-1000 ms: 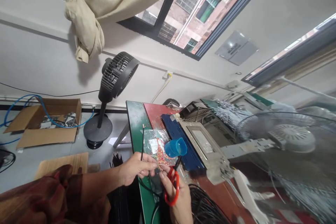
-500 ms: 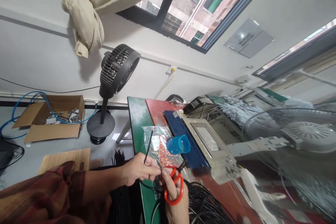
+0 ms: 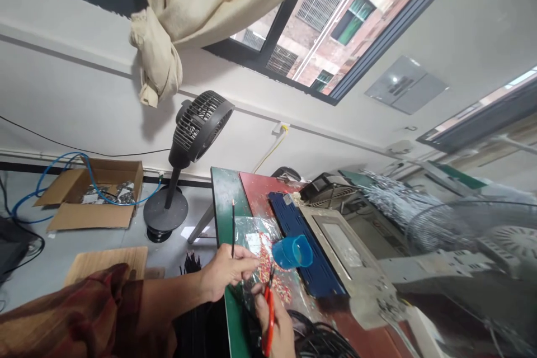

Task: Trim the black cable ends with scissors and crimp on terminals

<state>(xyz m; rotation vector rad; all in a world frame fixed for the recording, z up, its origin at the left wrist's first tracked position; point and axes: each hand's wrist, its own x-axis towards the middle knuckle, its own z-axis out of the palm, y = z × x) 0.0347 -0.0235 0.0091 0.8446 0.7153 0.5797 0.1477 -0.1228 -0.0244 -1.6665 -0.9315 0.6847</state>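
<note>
My left hand [image 3: 229, 271] pinches a thin black cable [image 3: 233, 229], whose stripped end points up and away from me. My right hand [image 3: 274, 319] is closed around red-handled scissors [image 3: 269, 307], their dark blades pointing toward the blue cup. The two hands are close together but apart, over the table's near edge. Beyond them lies a clear plastic bag [image 3: 277, 282] scattered with small red and yellow bits. A blue translucent cup [image 3: 289, 251] stands tilted in view on that bag's far side. Coiled black cable [image 3: 319, 335] lies right of my right hand.
A blue-and-beige machine [image 3: 331, 240] occupies the red-and-green table [image 3: 224, 196]. A dark standing fan [image 3: 201, 126] rises behind its left side. On the floor are an open cardboard box [image 3: 94, 215] and a wooden stool top [image 3: 107, 265]. A large fan [image 3: 461, 235] is at right.
My hands have drawn apart. The scissors have turned from handle loops facing me to edge-on, with blades pointing forward. The cable's end now stands more upright, and the view has shifted slightly.
</note>
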